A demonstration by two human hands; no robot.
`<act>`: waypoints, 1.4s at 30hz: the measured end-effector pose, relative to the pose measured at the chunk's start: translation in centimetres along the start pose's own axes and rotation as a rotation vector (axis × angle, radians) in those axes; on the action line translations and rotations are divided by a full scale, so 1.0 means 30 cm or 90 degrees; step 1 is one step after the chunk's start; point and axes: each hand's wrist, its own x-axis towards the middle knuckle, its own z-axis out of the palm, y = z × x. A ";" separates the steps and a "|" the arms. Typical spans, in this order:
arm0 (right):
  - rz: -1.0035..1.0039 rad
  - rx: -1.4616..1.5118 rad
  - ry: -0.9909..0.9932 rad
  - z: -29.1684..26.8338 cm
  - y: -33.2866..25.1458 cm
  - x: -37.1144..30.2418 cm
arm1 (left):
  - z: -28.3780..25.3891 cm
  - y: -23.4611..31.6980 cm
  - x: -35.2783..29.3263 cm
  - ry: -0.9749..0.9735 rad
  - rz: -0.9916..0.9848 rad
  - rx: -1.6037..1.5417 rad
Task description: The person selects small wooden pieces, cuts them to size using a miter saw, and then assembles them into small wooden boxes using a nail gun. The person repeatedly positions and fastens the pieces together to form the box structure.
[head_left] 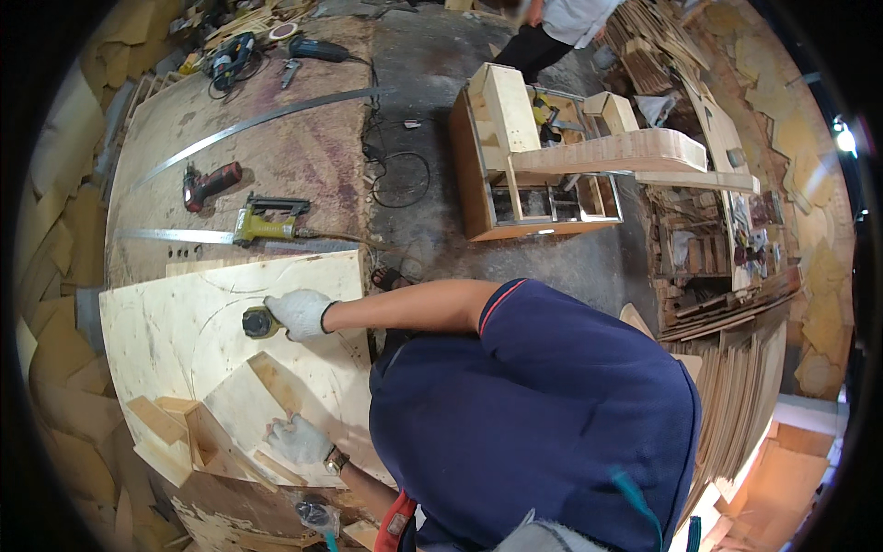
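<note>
My right hand, in a white work glove, grips a small yellow and black power tool that rests on a large pale plywood sheet marked with curved pencil lines. My left hand, also gloved and with a watch at the wrist, presses flat on a smaller plywood piece lying on the sheet's near part. Wooden blocks sit beside that piece. My blue shirt fills the lower right.
On the worn bench beyond the sheet lie a yellow nail gun, a red drill and long metal strips. A wooden cabinet frame stands on the floor, with another person behind it. Plywood stacks line the right.
</note>
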 end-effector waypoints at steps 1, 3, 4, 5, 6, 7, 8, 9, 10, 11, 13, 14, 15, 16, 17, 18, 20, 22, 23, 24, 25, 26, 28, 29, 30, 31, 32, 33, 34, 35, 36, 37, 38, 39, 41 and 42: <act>-0.005 0.002 0.002 -0.002 -0.003 -0.004 | -0.074 0.056 -0.004 -0.046 -0.040 0.058; -0.018 0.003 0.003 -0.005 -0.002 -0.007 | -0.085 0.069 0.026 -0.013 0.015 0.039; -0.021 0.015 0.008 0.003 0.004 0.001 | -0.084 0.062 0.048 0.005 0.041 0.032; -0.013 0.017 0.005 0.003 0.006 0.003 | -0.074 0.051 0.074 0.007 0.114 0.051; -0.005 0.019 0.003 0.002 0.008 0.006 | -0.059 0.034 0.103 0.009 0.187 0.070; 0.001 0.021 -0.003 0.006 0.007 0.007 | -0.043 0.016 0.128 0.011 0.257 0.089; -0.006 0.021 0.006 0.003 0.007 0.004 | -0.027 0.006 0.153 0.010 0.276 0.112; -0.007 0.028 -0.002 0.001 0.006 0.001 | -0.008 -0.001 0.176 0.008 0.295 0.135; -0.006 0.034 -0.009 -0.013 -0.001 -0.007 | 0.016 -0.010 0.195 0.006 0.315 0.157; -0.004 0.041 -0.013 -0.024 -0.004 -0.015 | 0.046 -0.023 0.211 0.017 0.322 0.173; -0.008 0.036 -0.004 -0.012 0.005 -0.011 | 0.108 -0.049 0.227 0.041 0.331 0.202; -0.009 0.037 -0.005 -0.005 0.008 -0.008 | 0.123 -0.061 0.232 0.048 0.341 0.194; -0.009 0.039 -0.006 0.005 0.011 -0.003 | 0.137 -0.074 0.238 0.055 0.351 0.187; -0.009 0.038 -0.001 0.015 0.009 0.005 | 0.143 -0.083 0.242 0.062 0.360 0.180; -0.008 0.047 -0.002 0.021 0.011 0.005 | 0.149 -0.091 0.246 0.065 0.367 0.184; -0.008 0.057 -0.003 0.023 0.014 0.003 | 0.153 -0.100 0.251 0.068 0.375 0.188; -0.005 0.073 0.014 0.037 0.011 0.005 | 0.167 -0.115 0.260 0.076 0.388 0.178; -0.002 0.070 0.010 0.039 0.002 -0.005 | 0.174 -0.127 0.262 0.088 0.394 0.150; -0.002 0.068 0.007 0.034 -0.003 -0.009 | 0.181 -0.127 0.263 0.089 0.385 0.159; 0.000 0.079 0.010 0.035 -0.002 -0.008 | 0.186 -0.129 0.261 0.089 0.375 0.167; 0.006 0.087 0.015 0.046 0.001 0.000 | 0.176 -0.122 0.260 0.089 0.366 0.178; 0.012 0.096 0.019 0.060 0.005 0.010 | 0.169 -0.116 0.256 0.086 0.366 0.185; 0.016 0.104 0.028 0.076 0.005 0.017 | 0.159 -0.099 0.241 0.080 0.362 0.197; 0.014 0.104 0.032 0.080 0.004 0.015 | 0.167 -0.106 0.246 0.077 0.359 0.195; 0.012 0.104 0.036 0.085 0.002 0.013 | 0.183 -0.119 0.254 0.075 0.355 0.192; 0.013 0.106 0.031 0.076 0.000 0.008 | 0.181 -0.112 0.256 0.074 0.351 0.188; 0.014 0.107 0.026 0.062 -0.002 0.002 | 0.177 -0.109 0.251 0.073 0.355 0.191; 0.014 0.109 0.020 0.056 -0.005 -0.003 | 0.174 -0.107 0.247 0.073 0.358 0.194; 0.010 0.102 0.020 0.060 -0.002 0.001 | 0.168 -0.098 0.247 0.075 0.364 0.195; 0.006 0.095 0.020 0.065 0.001 0.005 | 0.162 -0.101 0.246 0.078 0.368 0.190; 0.002 0.088 0.021 0.069 0.001 0.007 | 0.155 -0.104 0.245 0.081 0.372 0.185; 0.002 0.091 0.012 0.058 0.000 0.006 | 0.154 -0.104 0.249 0.086 0.378 0.177; 0.003 0.093 0.003 0.044 -0.001 0.001 | 0.149 -0.109 0.256 0.064 0.372 0.127; 0.003 0.096 -0.005 0.031 -0.005 -0.006 | 0.137 -0.117 0.266 0.042 0.367 0.077; 0.001 0.095 -0.001 0.034 0.002 -0.005 | 0.081 -0.068 0.280 -0.012 0.335 0.082; 0.001 0.094 0.003 0.035 0.007 -0.002 | 0.031 -0.006 0.295 -0.045 0.310 0.135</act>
